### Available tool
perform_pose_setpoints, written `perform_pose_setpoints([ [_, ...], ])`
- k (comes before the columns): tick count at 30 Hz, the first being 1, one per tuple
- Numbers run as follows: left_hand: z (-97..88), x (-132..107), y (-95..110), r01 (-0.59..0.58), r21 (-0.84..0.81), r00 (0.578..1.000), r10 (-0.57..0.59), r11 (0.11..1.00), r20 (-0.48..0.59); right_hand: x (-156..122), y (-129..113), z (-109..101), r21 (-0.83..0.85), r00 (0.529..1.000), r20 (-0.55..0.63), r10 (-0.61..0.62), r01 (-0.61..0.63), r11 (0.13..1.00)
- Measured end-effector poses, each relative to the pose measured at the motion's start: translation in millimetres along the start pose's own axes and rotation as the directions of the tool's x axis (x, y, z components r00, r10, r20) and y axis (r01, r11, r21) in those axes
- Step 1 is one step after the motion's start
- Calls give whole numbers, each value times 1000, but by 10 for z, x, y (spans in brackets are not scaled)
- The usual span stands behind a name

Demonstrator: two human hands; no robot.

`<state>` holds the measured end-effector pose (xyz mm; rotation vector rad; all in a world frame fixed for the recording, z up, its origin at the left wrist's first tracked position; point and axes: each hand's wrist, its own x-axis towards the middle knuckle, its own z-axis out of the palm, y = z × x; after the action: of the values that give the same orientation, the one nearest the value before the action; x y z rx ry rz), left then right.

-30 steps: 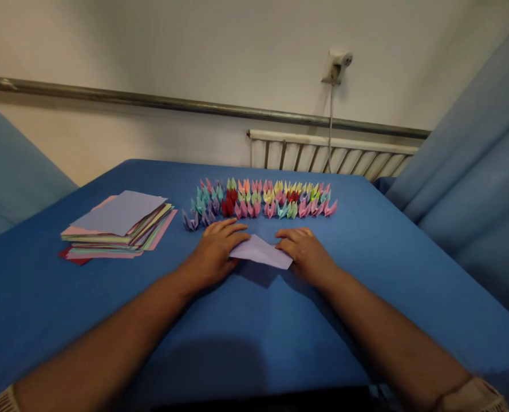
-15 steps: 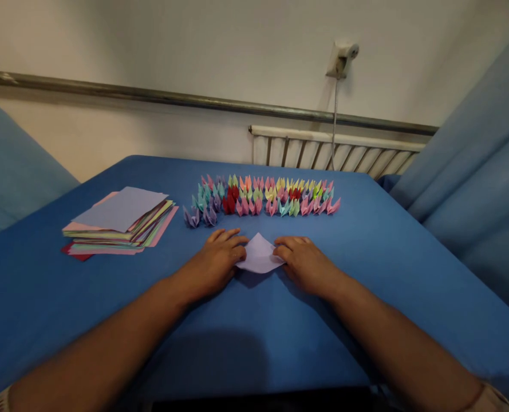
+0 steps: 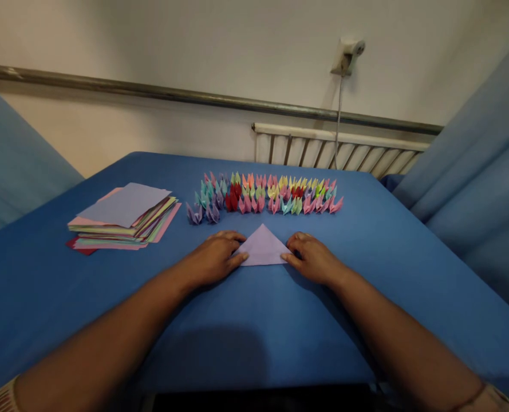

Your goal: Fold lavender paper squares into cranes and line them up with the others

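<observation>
A lilac paper sheet (image 3: pixel 263 249), folded into a triangle with its tip pointing away from me, lies flat on the blue table (image 3: pixel 254 320). My left hand (image 3: pixel 214 257) rests palm down at the triangle's left corner, fingertips pressing the paper's edge. My right hand (image 3: pixel 313 257) lies at the right corner in the same way, fingers pressing on the paper. Both hands have their fingers laid fairly flat and close together.
Rows of small folded paper figures (image 3: pixel 265 195) in several colours stand just beyond the triangle. A stack of coloured paper sheets (image 3: pixel 125 220) lies at the left. Blue curtains (image 3: pixel 477 149) hang at both sides. A radiator (image 3: pixel 335 151) and a wall rail (image 3: pixel 151 91) are behind the table.
The lilac paper, loosely folded and skewed a second ago, now lies flat as a neat triangle. Both hands slid to its two lower corners.
</observation>
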<state>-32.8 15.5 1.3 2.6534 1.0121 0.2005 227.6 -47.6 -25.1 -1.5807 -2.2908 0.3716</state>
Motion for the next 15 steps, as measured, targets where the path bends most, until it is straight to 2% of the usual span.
perform_pose_setpoints([
  [4,48,-4,29,121,-17,990,-122,993,-73,-1,-44,60,-48,989,-48,140,-142,989],
  [8,129,-13,64,110,-50,988,-115,993,-106,-8,-166,112,-31,965,-91,247,-250,968],
  [15,179,36,82,138,-75,979,-148,988,-141,7,-290,40,26,921,30,388,-389,921],
])
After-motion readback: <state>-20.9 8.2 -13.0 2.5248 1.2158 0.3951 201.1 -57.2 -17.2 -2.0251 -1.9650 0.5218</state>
